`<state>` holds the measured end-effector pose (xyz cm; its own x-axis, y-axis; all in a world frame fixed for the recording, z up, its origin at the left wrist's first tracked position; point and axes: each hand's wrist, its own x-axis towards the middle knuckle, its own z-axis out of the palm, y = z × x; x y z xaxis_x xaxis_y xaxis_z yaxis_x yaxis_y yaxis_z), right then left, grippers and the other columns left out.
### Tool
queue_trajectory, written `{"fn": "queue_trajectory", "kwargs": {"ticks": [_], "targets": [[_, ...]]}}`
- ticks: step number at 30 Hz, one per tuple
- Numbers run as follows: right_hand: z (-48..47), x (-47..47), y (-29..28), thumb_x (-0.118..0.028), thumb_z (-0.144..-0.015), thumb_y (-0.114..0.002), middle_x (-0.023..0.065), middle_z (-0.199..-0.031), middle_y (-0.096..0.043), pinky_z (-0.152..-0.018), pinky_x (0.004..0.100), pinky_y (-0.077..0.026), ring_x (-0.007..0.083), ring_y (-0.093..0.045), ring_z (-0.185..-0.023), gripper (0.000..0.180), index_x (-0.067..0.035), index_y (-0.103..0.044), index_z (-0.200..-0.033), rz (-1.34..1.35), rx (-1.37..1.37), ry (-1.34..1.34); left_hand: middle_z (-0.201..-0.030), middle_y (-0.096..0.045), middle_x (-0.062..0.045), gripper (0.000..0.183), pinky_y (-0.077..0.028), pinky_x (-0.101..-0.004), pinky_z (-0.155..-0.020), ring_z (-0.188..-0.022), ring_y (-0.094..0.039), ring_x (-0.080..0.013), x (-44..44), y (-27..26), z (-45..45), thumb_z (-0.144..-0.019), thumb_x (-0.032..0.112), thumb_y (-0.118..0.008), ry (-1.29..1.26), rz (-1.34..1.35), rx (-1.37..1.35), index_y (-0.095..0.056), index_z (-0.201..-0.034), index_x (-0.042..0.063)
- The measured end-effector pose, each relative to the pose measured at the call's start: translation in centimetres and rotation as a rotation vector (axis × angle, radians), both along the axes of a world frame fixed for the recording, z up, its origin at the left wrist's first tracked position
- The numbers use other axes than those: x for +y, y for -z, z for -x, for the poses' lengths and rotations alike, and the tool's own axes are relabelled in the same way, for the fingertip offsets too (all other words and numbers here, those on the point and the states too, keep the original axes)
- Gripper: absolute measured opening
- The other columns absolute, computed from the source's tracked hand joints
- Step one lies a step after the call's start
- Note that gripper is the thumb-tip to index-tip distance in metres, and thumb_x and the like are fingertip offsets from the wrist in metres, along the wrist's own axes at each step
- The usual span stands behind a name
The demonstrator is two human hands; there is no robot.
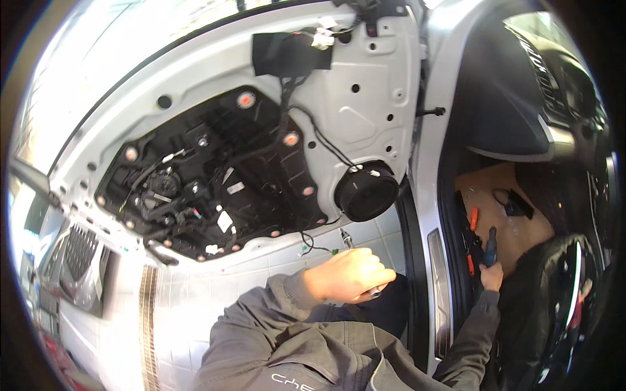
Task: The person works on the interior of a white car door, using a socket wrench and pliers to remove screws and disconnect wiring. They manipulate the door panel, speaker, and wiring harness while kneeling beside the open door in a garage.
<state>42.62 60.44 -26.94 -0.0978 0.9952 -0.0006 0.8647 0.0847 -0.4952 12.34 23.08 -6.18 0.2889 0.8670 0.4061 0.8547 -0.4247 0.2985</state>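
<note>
My left hand (349, 276) is closed in a fist in front of my body, below the door speaker (367, 193). A metal tool shaft with a socket-like tip (346, 238) sticks out above the knuckles; the rest of it is hidden by the fingers. My right hand (491, 277) reaches into the car's footwell and grips a blue-and-black hand tool (490, 250), its dark narrow end pointing away from me. Close to it on the brown floor covering (489, 185) lie an orange-handled tool (474, 218) and another orange handle (470, 264).
The open car door (337, 112) stands at left without its trim panel, showing a black inner carrier (259, 181) and wiring. A black box-like part with a cable (518, 204) lies in the footwell. The door sill (440, 293) runs between my arms; a seat (533, 293) is at right.
</note>
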Motion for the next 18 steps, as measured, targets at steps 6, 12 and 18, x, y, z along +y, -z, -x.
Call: {"fn": "queue_trajectory", "kwargs": {"ticks": [6, 12, 18], "targets": [[5.8, -13.0, -11.3, -0.011, -0.091, -0.065, 0.0099, -0.093, -0.066, -0.073, 0.0284, -0.051, 0.0172, -0.063, -0.083, 0.048, 0.002, -0.052, -0.136, 0.016, 1.051, -0.623, -0.068, -0.050, -0.002, 0.037, -0.043, -0.0352, -0.065, -0.066, -0.054, -0.0216, 3.0, -2.3, 0.0, -0.074, 0.017, -0.070, -0.221, -0.285, 0.301, -0.061, -0.108, 0.006], [17.9, -25.5, -21.3, -0.020, -0.100, -0.056, 0.0136, -0.094, -0.070, -0.068, 0.0275, -0.050, 0.0177, -0.067, -0.078, 0.053, 0.009, -0.041, -0.142, -0.085, 0.964, -1.070, -0.076, -0.058, -0.002, 0.068, -0.049, -0.0321, -0.067, -0.072, -0.057, -0.0213, 3.7, -3.3, 2.2, -0.084, 0.014, -0.065, -0.340, -0.419, 0.229, -0.046, -0.148, 0.004], [22.5, -28.8, -22.0, -0.010, -0.105, -0.049, 0.0012, -0.081, -0.060, -0.062, 0.0215, -0.041, 0.0066, -0.053, -0.070, 0.036, 0.011, -0.053, -0.134, -0.157, 1.200, -0.969, -0.108, -0.063, -0.002, 0.065, -0.044, -0.0408, -0.089, -0.102, -0.059, -0.0254, 0.1, -4.5, 6.1, -0.084, 0.009, -0.064, -0.265, -0.448, 0.207, -0.049, -0.147, 0.018]]}}
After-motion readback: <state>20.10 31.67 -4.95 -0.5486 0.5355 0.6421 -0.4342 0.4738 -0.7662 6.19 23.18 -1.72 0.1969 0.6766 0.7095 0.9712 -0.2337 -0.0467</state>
